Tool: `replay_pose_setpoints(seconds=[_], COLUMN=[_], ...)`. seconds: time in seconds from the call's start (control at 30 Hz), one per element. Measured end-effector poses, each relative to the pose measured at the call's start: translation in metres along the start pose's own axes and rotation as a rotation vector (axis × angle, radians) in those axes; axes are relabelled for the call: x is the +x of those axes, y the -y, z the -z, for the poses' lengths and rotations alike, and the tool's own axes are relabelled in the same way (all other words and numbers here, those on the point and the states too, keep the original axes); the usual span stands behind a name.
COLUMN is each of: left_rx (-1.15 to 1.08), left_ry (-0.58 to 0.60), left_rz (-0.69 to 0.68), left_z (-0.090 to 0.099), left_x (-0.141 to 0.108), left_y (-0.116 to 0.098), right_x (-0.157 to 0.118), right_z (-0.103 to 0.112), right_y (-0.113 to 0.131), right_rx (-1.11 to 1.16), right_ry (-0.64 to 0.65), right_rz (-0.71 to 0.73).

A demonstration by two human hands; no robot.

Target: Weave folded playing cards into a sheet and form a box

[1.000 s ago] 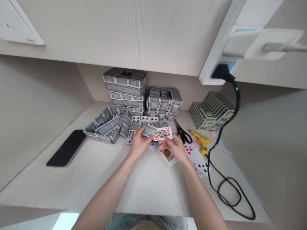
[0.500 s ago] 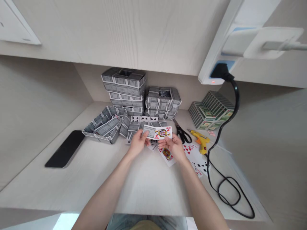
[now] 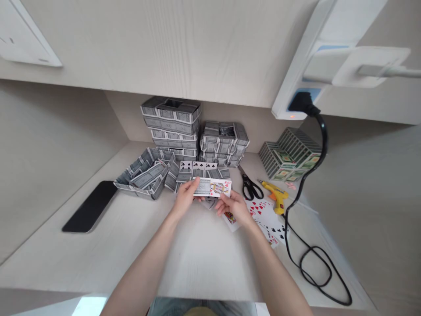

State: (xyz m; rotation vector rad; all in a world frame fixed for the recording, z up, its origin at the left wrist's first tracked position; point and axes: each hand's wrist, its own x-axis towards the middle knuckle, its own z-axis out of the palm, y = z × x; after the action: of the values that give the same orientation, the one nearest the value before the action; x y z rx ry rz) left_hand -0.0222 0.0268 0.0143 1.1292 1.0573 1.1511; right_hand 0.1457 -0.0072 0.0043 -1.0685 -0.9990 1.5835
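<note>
A strip of joined playing cards (image 3: 217, 187), one part patterned grey and the other a red queen, is held above the desk. My left hand (image 3: 187, 195) pinches its left end, thumb on top. At the lower right edge of the strip, my right hand (image 3: 234, 206) has its fingers closed on the card. Loose face-up cards (image 3: 263, 213) lie to the right of my right hand. Behind the strip are grey-backed card pieces (image 3: 184, 175) and face-up club and spade cards (image 3: 204, 165), partly overlapped.
A card-built tray (image 3: 141, 191) holds folded pieces, with a phone (image 3: 90, 206) on its left. Card boxes (image 3: 173, 123) are stacked behind. Black scissors (image 3: 251, 188), a yellow glue gun (image 3: 278, 195), a black cable (image 3: 309, 250) and card packs (image 3: 289, 153) sit on the right.
The card strip has shifted slightly left and down and is tilted differently. Both hands moved with it, my right hand now lower at its edge.
</note>
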Motion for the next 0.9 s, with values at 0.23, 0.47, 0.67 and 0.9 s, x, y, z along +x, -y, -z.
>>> replay_pose_setpoints(seconds=[0.23, 0.47, 0.67, 0.9], left_rx=[0.093, 0.403, 0.437, -0.047], left_ry=[0.049, -0.117, -0.148, -0.347], left_rz=[-0.032, -0.149, -0.155, -0.158], left_z=[0.003, -0.006, -0.015, 0.008], left_x=[0.002, -0.002, -0.006, 0.005], left_y=[0.006, 0.017, 0.019, 0.004], right_x=[0.0, 0.003, 0.003, 0.01], right_z=[-0.009, -0.009, -0.016, -0.005], right_y=[-0.002, -0.012, -0.012, -0.013], right_rx=[0.002, -0.049, 0.005, -0.09], right_ry=[-0.114, -0.113, -0.022, -0.261], right_rz=[0.126, 0.113, 0.052, 0.24])
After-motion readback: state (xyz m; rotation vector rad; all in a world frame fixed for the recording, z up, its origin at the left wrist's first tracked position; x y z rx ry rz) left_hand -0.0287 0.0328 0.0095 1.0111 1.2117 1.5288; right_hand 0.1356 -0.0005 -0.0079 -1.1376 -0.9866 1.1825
